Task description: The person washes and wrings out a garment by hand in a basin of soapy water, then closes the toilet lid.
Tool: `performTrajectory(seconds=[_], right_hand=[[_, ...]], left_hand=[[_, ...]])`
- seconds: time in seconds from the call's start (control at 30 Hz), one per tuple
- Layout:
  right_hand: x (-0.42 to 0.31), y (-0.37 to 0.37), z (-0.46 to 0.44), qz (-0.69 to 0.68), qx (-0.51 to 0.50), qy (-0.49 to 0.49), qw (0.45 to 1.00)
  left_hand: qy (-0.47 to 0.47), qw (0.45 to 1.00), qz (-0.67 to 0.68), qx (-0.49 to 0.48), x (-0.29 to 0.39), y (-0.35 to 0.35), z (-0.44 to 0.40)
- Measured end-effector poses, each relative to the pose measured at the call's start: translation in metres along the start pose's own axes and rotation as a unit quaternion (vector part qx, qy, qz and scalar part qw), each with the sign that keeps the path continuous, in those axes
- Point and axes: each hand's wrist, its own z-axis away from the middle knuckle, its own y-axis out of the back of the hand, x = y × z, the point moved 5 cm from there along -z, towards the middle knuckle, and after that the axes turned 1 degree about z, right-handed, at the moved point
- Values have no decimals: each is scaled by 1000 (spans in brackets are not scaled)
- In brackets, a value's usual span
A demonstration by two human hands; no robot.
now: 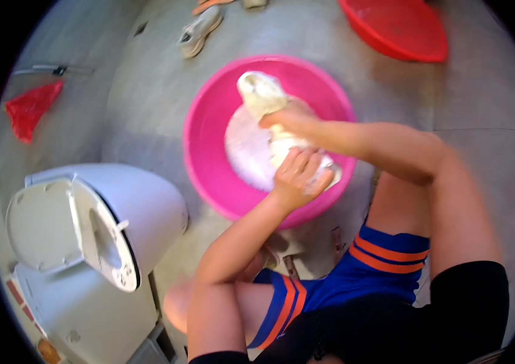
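Note:
A pink basin (206, 173) stands on the floor in front of me, with whitish, sudsy water (246, 148) in it. Over the water is a pale, wet shoe (260, 91), slanting from upper left to lower right. My right hand (294, 120) grips its middle, with the fingers wrapped round it. Lower down, my left hand (301, 176) is closed on the end near the basin's right side. Foam covers part of that end, and its underside is hidden.
A red basin (400, 30) lies at the upper right. A grey-white shoe (199, 31) is on the floor beyond the pink basin. To the left stands a toilet (148, 206) with its lid raised. A red bag (34, 109) hangs at the far left.

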Motion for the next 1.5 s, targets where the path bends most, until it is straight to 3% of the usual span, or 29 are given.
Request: performTrajectory(seconds=[0.27, 0.33, 0.43, 0.53, 0.6, 0.67, 0.7, 0.8, 0.83, 0.93, 1.0, 1.07, 1.1, 1.13, 1.2, 1.3, 1.33, 1.43, 1.47, 1.5], right_hand=[[-20, 8, 9, 53, 21, 3, 998], [14, 5, -29, 51, 37, -22, 998], [-2, 8, -19, 40, 32, -53, 997], [-9, 4, -26, -71, -9, 3, 997], [-31, 4, -18, -90, -54, -3, 995], [-70, 8, 18, -115, -104, 13, 988], [-70, 8, 15, -111, -88, 28, 989], [-72, 5, 14, -161, -137, 83, 974], [-80, 6, 27, -174, -202, 78, 961], [-78, 6, 29, -198, -284, 114, 931], [-60, 9, 39, -138, -236, 86, 958], [-10, 10, 24, 55, -163, 54, 984], [32, 18, 10, 193, -90, 113, 971], [62, 29, 2, 325, -12, 176, 929], [89, 55, 31, 507, 172, 80, 841], [115, 95, 44, 459, 236, 101, 851], [116, 104, 51, 432, 245, 107, 861], [157, 133, 28, 328, 237, 22, 914], [166, 133, 33, 177, 109, -77, 975], [152, 119, 58, 17, -24, -174, 984]], left_hand=[[22, 999, 4, 25, -7, 7, -10], [34, 999, -6, 38, -11, 11, -11], [125, 990, 13, 66, -25, 17, -15], [210, 969, 0, 129, -44, 39, -29], [353, 884, 174, 251, -77, 48, -25], [473, 739, 348, 331, -99, 56, -22], [495, 652, 450, 358, -110, 56, -17], [501, 494, 609, 368, -135, 72, -9], [493, 450, 661, 342, -137, 83, -17], [485, 447, 659, 363, -161, 123, -6], [467, 463, 652, 377, -166, 148, 9], [472, 458, 653, 375, -136, 176, -3], [493, 455, 636, 383, -121, 189, -5], [509, 454, 620, 388, -112, 199, -3], [521, 464, 601, 388, -109, 202, 8], [531, 469, 584, 395, -101, 208, 23], [534, 447, 599, 396, -100, 206, 32], [540, 410, 592, 435, -83, 202, 43], [539, 402, 606, 426, -85, 196, 55], [526, 395, 617, 431, -83, 195, 54]])
